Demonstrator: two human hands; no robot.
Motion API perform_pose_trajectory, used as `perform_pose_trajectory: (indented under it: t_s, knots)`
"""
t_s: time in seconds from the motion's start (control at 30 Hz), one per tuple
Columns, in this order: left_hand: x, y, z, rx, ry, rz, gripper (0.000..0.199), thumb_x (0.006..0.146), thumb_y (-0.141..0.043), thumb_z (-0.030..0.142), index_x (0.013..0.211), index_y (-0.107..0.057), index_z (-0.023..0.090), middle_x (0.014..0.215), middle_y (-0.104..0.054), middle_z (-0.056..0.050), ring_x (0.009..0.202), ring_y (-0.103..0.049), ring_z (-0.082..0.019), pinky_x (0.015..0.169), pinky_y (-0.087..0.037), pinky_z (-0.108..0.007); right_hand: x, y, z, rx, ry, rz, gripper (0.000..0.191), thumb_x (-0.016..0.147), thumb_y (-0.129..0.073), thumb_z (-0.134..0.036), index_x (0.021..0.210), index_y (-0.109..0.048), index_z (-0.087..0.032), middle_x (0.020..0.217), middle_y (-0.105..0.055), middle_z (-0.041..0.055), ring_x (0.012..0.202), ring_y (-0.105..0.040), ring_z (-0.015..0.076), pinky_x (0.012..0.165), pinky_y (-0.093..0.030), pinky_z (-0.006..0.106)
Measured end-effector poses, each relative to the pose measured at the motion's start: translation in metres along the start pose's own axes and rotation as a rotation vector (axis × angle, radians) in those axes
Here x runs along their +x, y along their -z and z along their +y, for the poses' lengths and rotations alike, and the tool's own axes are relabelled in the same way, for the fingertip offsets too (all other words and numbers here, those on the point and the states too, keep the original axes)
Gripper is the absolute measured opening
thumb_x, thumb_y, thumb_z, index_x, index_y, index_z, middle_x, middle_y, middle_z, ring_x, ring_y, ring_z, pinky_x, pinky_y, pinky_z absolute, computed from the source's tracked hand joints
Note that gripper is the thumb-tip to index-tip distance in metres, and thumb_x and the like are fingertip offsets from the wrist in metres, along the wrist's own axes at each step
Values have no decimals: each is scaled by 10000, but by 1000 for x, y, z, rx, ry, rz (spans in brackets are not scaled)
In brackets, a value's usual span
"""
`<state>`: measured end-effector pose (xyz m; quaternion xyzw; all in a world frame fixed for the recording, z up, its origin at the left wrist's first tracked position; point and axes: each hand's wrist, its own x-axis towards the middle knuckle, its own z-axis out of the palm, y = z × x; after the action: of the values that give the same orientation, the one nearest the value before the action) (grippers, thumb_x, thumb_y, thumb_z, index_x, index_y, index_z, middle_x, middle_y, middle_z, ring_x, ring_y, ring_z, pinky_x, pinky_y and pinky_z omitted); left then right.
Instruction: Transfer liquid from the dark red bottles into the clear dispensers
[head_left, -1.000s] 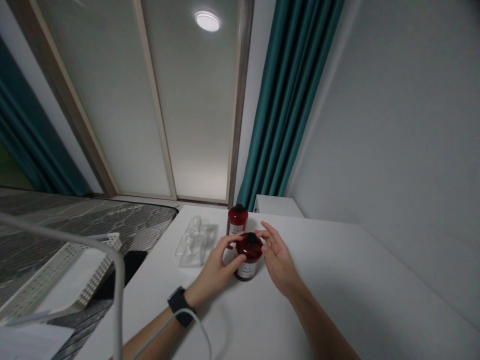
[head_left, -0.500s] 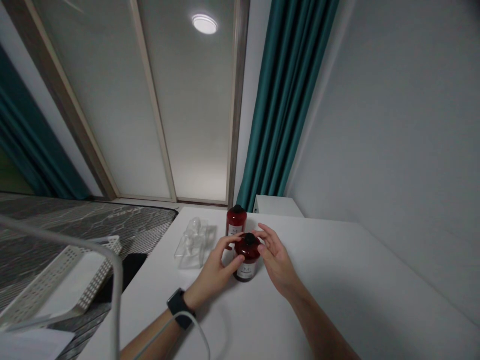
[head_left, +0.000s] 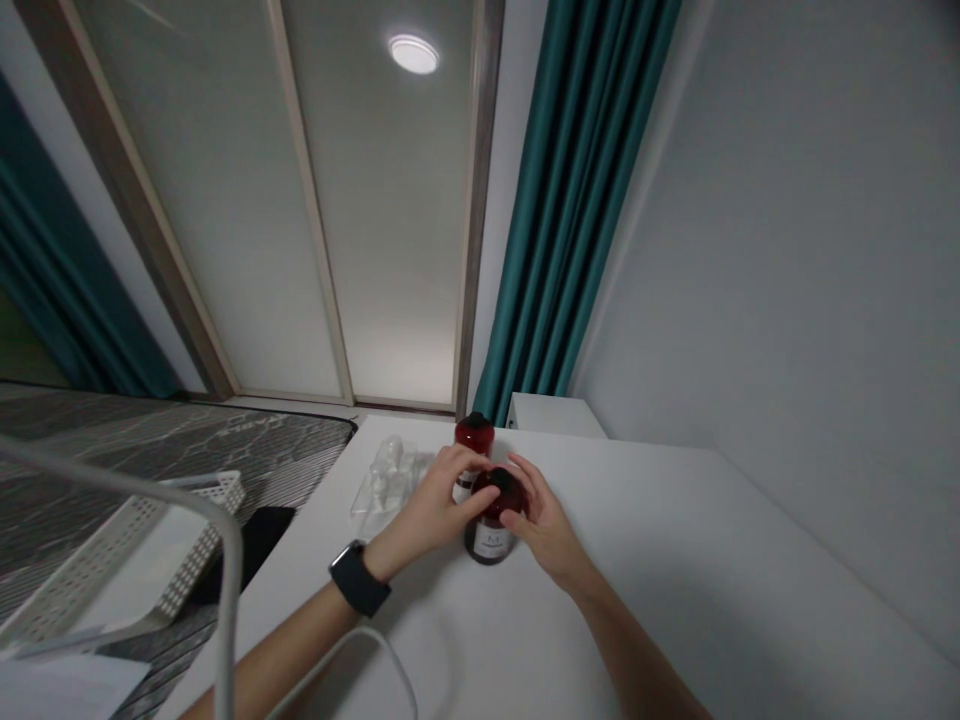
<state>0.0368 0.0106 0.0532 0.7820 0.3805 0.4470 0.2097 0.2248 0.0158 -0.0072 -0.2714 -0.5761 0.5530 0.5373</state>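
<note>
Two dark red plastic bottles with black caps stand on the white table (head_left: 675, 560). My left hand (head_left: 439, 497) and my right hand (head_left: 544, 522) clasp the nearer bottle (head_left: 492, 525) from both sides, with fingers on its shoulder and its white label showing below them. The farther bottle (head_left: 474, 436) stands just behind, its lower part hidden by my left fingers. To the left of my left hand lies a clear plastic moulded insert (head_left: 386, 478). A black watch (head_left: 360, 578) sits on my left wrist.
A white perforated basket (head_left: 180, 535) and a black flat object (head_left: 255, 550) lie left of the table, over a grey patterned mattress (head_left: 165, 440). A white cable (head_left: 367, 640) runs by my left forearm. A metal tube (head_left: 225, 560) crosses the left foreground, and a white cabinet (head_left: 555, 415) stands behind the table.
My left hand has moved right and up, its fingers now across the nearer bottle. My right hand has closed in against the bottle from the right. The bottles stay in place.
</note>
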Motion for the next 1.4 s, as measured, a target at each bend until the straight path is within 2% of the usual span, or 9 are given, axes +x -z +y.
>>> perform_pose_trajectory:
  t_s: [0.2,0.33,0.5,0.67,0.77,0.93,1.03,1.2,1.4]
  knots:
    - [14,-4,7,103,18,-26,193,807,-756,247,879,-581,206,925,-602,-26,915,-543,-228,817,-446,-355,1,1,1,-1,2,-8,769,734,-845,-388,1391,-453,-308,1414,-563,90,1321,-526,277,1158,-343,476]
    - [16,-10,8,94,60,-13,192,813,-734,243,829,-547,206,867,-568,-8,856,-536,-210,755,-438,-327,1,2,2,0,10,-29,785,736,-847,-353,1404,-437,-317,1411,-565,81,1303,-543,264,1139,-370,453]
    - [16,-4,2,-16,26,-76,77,849,-679,219,883,-613,199,929,-562,-29,938,-545,-216,847,-457,-347,0,2,-2,12,-1,-40,781,748,-835,-336,1415,-428,-319,1424,-561,78,1323,-528,267,1137,-374,455]
    - [17,7,7,-5,3,-164,134,895,-641,260,1024,-671,236,990,-562,-44,999,-534,-234,912,-453,-382,0,2,-3,1,2,-37,767,763,-820,-308,1420,-426,-322,1430,-560,69,1341,-511,264,1139,-378,458]
    - [20,6,14,149,17,-122,106,856,-692,288,916,-652,211,948,-579,-45,949,-522,-246,853,-441,-388,0,1,-3,-2,18,-34,765,759,-819,-300,1414,-427,-331,1410,-572,60,1319,-530,255,1144,-371,458]
    - [24,-3,17,283,10,-45,224,798,-751,332,769,-572,202,845,-574,-29,859,-517,-236,764,-422,-354,0,1,-4,-23,28,-31,775,746,-824,-281,1411,-428,-321,1383,-587,63,1303,-538,253,1144,-361,460]
    - [24,-5,13,213,15,-49,207,799,-738,283,766,-549,206,870,-582,-28,880,-533,-232,787,-438,-352,0,1,-5,-26,16,-27,777,745,-821,-259,1411,-427,-323,1385,-585,58,1312,-529,249,1154,-344,453]
    - [25,-2,4,14,-6,-84,173,803,-723,202,785,-551,204,994,-596,-49,992,-550,-232,907,-451,-379,2,0,-5,-2,0,-22,772,741,-826,-271,1405,-435,-320,1414,-565,65,1320,-523,256,1146,-360,458]
    - [29,5,2,-92,-50,-222,131,842,-694,256,826,-574,208,1037,-597,-56,1042,-551,-236,946,-452,-385,2,1,-5,20,-16,-29,792,716,-846,-293,1396,-441,-326,1410,-572,61,1332,-518,260,1155,-351,462]
